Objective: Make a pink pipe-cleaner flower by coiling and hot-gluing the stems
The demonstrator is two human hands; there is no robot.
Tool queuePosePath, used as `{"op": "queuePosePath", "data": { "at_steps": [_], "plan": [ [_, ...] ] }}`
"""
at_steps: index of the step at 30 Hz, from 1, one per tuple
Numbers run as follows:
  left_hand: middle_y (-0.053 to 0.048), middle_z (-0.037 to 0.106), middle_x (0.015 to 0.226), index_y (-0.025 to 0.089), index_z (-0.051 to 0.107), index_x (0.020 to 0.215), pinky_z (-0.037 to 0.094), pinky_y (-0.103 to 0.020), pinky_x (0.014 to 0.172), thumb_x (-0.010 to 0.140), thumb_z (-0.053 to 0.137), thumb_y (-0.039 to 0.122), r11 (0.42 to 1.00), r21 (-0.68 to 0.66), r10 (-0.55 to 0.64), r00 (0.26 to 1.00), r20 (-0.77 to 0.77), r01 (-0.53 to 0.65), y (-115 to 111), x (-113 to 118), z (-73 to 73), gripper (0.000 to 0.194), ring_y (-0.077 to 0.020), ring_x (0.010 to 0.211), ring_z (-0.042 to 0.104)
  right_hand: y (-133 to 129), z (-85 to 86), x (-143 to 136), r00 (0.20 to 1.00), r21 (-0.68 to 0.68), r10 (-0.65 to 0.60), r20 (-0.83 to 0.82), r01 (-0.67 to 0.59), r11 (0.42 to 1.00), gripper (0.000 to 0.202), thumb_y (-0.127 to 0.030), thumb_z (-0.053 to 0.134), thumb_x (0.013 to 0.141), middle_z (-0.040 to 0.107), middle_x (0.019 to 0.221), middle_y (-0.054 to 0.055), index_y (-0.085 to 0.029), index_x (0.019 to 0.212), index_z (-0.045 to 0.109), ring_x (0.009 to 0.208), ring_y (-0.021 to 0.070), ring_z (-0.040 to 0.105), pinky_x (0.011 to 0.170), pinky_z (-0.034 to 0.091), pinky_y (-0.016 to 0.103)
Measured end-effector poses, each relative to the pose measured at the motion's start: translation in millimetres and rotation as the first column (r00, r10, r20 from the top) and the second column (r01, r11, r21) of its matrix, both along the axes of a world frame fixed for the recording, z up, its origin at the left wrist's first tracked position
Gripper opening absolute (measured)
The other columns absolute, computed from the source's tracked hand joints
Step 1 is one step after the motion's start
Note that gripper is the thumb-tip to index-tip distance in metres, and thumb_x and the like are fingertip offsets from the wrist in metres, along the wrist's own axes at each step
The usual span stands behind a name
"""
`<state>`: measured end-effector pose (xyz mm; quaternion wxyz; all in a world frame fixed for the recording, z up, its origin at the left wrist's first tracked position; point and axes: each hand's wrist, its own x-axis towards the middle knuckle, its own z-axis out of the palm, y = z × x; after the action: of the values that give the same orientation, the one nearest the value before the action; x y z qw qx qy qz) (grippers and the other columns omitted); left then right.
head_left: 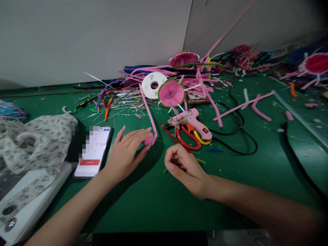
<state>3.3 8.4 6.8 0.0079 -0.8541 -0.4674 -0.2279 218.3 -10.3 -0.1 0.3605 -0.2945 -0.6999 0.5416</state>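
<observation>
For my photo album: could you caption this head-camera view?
Left hand presses a pink pipe-cleaner coil on the green table; right hand curled beside it, glue gun behind.

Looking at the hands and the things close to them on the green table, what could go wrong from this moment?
1. The left hand presses a small pink coil whose long pipe cleaner tail stands free; the coil may unwind if the fingers lift.
2. The glue gun lies close behind the right hand, nozzle toward the coil; if hot, it might burn fingers.
</observation>
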Motion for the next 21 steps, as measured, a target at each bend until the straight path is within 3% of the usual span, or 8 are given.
{"op": "queuePosePath", "data": {
  "at_steps": [13,18,21],
  "plan": [
    [-0.002,0.061,0.128,0.025,0.049,0.12,0.023,-0.047,0.113,0.093,0.05,0.023,1.0,0.009,-0.004,1.0,0.009,0.004,0.1,-0.2,-0.1,0.027,-0.018,0.116,0.058,-2.2,-3.4,0.3,0.999,-0.046,-0.029,-0.035,0.028,0.999,0.013,-0.026,0.046,0.093,0.04,0.068,-0.006,-0.022,0.085,0.037,0.052,0.0067,0.033,0.047,0.028,0.021],
    [-0.003,0.061,0.128,0.024,0.049,0.12,0.023,-0.048,0.113,0.093,0.049,0.022,1.0,0.001,-0.009,1.0,0.008,0.009,-0.1,-0.4,0.3,0.027,-0.0187,0.116,0.058,-0.3,4.5,-1.5,0.999,-0.008,0.007,0.037,-0.006,1.0,0.015,-0.026,0.047,0.091,0.044,0.066,-0.007,-0.02,0.104,0.043,0.051,0.0066,0.038,0.045,0.03,0.02],
    [-0.003,0.061,0.128,0.024,0.048,0.12,0.024,-0.049,0.112,0.093,0.049,0.023,1.0,0.001,-0.009,1.0,0.003,0.009,0.1,-0.5,-0.1,0.027,-0.0189,0.116,0.058,0.5,6.4,-2.0,0.997,0.032,0.002,0.083,-0.004,0.999,0.013,-0.026,0.048,0.091,0.043,0.063,-0.007,-0.019,0.101,0.051,0.049,0.0059,0.038,0.045,0.028,0.02]
  ]
}}
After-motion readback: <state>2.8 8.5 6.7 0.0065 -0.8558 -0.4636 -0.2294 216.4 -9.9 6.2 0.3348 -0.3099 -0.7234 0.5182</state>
